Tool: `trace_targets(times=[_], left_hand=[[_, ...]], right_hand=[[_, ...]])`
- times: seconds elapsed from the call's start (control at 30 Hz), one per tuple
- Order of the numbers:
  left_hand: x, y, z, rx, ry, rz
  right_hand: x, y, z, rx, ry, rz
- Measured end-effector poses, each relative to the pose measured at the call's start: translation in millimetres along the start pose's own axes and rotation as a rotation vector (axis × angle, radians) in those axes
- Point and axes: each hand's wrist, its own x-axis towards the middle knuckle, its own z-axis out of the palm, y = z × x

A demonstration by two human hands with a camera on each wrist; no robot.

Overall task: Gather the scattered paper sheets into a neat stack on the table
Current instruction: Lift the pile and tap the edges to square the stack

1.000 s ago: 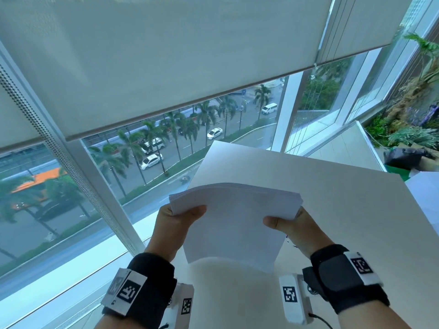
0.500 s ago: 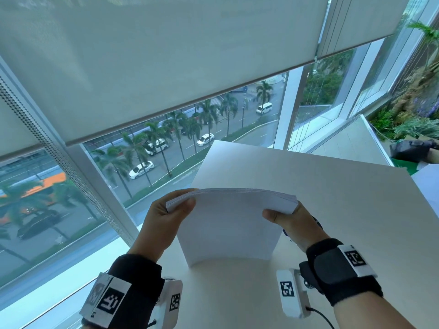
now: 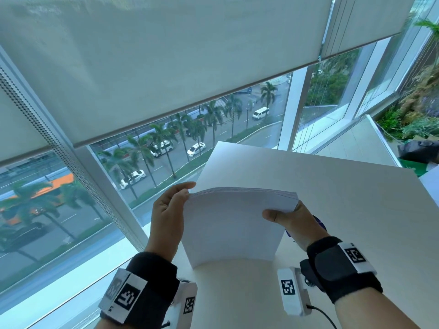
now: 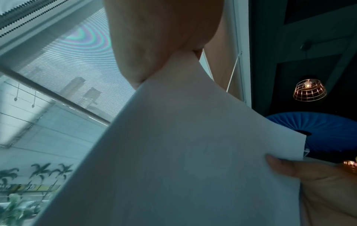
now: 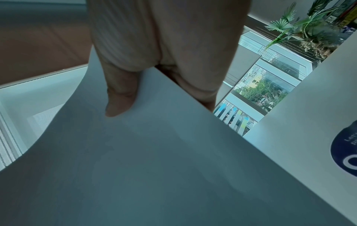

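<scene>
You have the paper stack [image 3: 232, 229] upright at the table's [image 3: 344, 198] window side, right hand [image 3: 292, 224] pinching its right edge and left hand [image 3: 167, 214] wrapped round its left corner, likely to knock the sheets flush.

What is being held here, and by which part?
A stack of paper, upright: the left hand grips its upper left corner, the right hand pinches its upper right corner, thumb on the near face.

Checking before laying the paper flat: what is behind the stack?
White table behind the paper stack; a dark blue round label by the right hand. Whatever is directly behind the sheets is covered.
</scene>
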Motion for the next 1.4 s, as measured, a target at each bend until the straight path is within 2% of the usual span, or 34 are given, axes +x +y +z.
trace_targets(times=[0.17,0.27,0.33,0.4,0.47,0.53,0.57,0.63,0.67,0.7,0.73,0.83,0.97,1.13,1.23,1.3,1.4], left_hand=[[-3,8,1,-0.038,-0.056,-0.023],[-2,12,-3,0.072,-0.031,0.036],[-3,23,-6,0.332,0.003,0.197],[-6,44,-7,0.652,0.034,0.45],[-12,66,-4,0.797,0.053,0.682],[-18,77,3,0.894,0.007,0.778],[-21,79,8,1.005,-0.098,0.738],[-25,70,16,1.333,-0.403,0.486],[-27,61,17,1.462,-0.51,0.369],[-27,53,15,1.532,-0.551,0.3],[-27,50,14,1.54,-0.535,0.29],[-25,56,16,1.422,-0.414,0.421],[-22,54,18,1.531,-0.521,0.311],[-24,54,30,1.326,-0.448,0.474],[-26,46,39,1.443,-0.527,0.414],[-25,46,43,1.435,-0.527,0.399],[-27,50,48,1.375,-0.489,0.505]], right_hand=[[-4,-5,3,0.015,0.003,0.007],[-7,-8,3,0.01,-0.006,0.007],[-9,-9,2,0.01,-0.012,0.01],[-11,-10,2,0.034,-0.025,0.001],[-12,-12,4,0.07,-0.038,-0.014],[-12,-12,4,0.091,-0.048,-0.022],[-12,-12,5,0.096,-0.044,-0.026],[-12,-11,4,0.105,-0.04,-0.03],[-12,-12,4,0.109,-0.043,-0.03],[-12,-12,4,0.106,-0.046,-0.031],[-11,-10,3,0.09,-0.045,-0.036],[-8,-4,-1,0.024,-0.036,-0.019],[-2,2,-3,0.05,-0.053,-0.027],[5,11,-8,0.065,-0.058,-0.039],[10,17,-9,0.091,-0.063,-0.042],[12,20,-10,0.099,-0.068,-0.048],[16,25,-11,0.092,-0.085,-0.053]])
